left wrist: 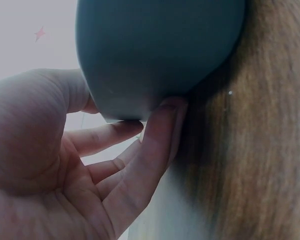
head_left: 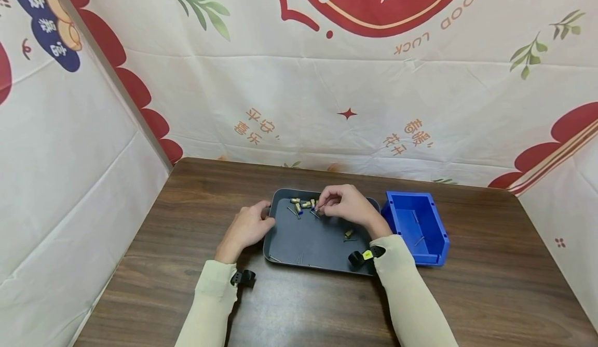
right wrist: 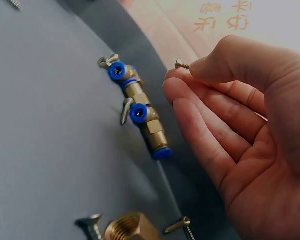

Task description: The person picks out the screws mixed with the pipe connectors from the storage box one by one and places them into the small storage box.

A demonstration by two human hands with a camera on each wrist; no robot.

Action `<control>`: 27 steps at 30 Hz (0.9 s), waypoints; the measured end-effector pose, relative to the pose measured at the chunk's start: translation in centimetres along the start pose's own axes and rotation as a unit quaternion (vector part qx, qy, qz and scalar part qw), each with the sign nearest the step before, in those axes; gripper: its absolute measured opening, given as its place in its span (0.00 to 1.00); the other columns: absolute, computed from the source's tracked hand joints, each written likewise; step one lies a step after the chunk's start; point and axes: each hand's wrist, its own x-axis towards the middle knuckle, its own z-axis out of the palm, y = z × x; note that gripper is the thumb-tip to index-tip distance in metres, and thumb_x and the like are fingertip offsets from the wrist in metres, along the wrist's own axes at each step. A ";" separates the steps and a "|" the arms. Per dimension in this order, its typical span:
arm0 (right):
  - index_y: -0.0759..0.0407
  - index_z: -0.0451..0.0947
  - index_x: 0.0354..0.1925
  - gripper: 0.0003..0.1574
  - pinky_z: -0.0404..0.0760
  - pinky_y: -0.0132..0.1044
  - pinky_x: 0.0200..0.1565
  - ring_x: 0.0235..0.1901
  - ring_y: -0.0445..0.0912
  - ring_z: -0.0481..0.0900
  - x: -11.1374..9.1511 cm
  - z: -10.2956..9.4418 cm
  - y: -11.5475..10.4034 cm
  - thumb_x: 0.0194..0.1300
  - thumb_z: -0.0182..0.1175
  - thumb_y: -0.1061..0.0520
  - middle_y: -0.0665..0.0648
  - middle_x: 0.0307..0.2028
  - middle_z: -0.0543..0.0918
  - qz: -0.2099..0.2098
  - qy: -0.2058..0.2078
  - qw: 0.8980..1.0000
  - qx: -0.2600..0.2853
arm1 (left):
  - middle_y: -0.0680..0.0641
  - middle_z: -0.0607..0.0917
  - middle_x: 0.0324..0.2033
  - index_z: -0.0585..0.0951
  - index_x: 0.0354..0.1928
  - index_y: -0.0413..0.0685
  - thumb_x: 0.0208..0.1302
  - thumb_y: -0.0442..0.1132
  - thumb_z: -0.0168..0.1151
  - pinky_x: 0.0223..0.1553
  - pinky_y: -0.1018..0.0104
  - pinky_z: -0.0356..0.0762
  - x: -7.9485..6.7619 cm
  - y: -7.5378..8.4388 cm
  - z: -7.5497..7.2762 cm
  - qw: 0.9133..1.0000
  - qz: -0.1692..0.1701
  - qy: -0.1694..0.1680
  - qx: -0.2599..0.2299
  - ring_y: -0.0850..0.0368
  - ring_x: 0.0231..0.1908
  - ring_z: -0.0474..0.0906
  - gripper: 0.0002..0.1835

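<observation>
Pinching a small, pale-gold metal screw with a flared head [right wrist: 180,65] between thumb and finger, a person's right hand [head_left: 347,204] hangs over the far side of a dark grey rectangular tray with rounded corners [head_left: 289,240], just below the centre of the frame. The left hand [head_left: 248,226] grasps the tray's left rim. Near the right hand, cylindrical brass fittings with blue collars [right wrist: 155,126] lie grouped by the tray's far wall, loose metal screws [right wrist: 126,111] among them. A brass hexagonal piece with a threaded bore [right wrist: 135,230] shows at the bottom of the right wrist view. Right of the tray, a blue open-topped plastic bin [head_left: 427,259] stands on the brown wood-grain desk [head_left: 163,253], slender metal pieces [head_left: 419,240] inside. A white printed cloth [head_left: 303,92] fills the top of the frame.
</observation>
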 end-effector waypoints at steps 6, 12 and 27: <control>0.53 0.90 0.40 0.10 0.84 0.38 0.39 0.35 0.51 0.86 -0.4 -0.3 -0.4 0.69 0.69 0.68 0.52 0.40 0.92 -0.001 0.012 1.000 0.005 | 0.44 0.92 0.48 0.79 0.75 0.43 0.74 0.42 0.63 0.47 0.48 0.84 0.0 0.1 0.1 1.000 -0.002 -0.002 -0.002 0.55 0.38 0.86 0.30; 0.56 0.91 0.41 0.09 0.85 0.39 0.40 0.37 0.53 0.88 -1.1 -1.0 -1.3 0.70 0.69 0.68 0.53 0.41 0.92 -0.013 0.034 0.999 0.018 | 0.45 0.92 0.46 0.80 0.75 0.43 0.74 0.42 0.63 0.45 0.49 0.84 -0.1 0.2 0.1 1.000 -0.003 0.000 0.000 0.56 0.36 0.85 0.29; 0.61 0.89 0.44 0.09 0.89 0.38 0.45 0.43 0.64 0.91 -4.9 -3.7 -2.7 0.71 0.67 0.71 0.60 0.44 0.93 -0.022 0.090 0.993 0.066 | 0.51 0.85 0.34 0.80 0.74 0.42 0.73 0.41 0.63 0.36 0.56 0.76 0.0 0.1 0.2 1.000 0.002 0.003 0.011 0.56 0.28 0.78 0.29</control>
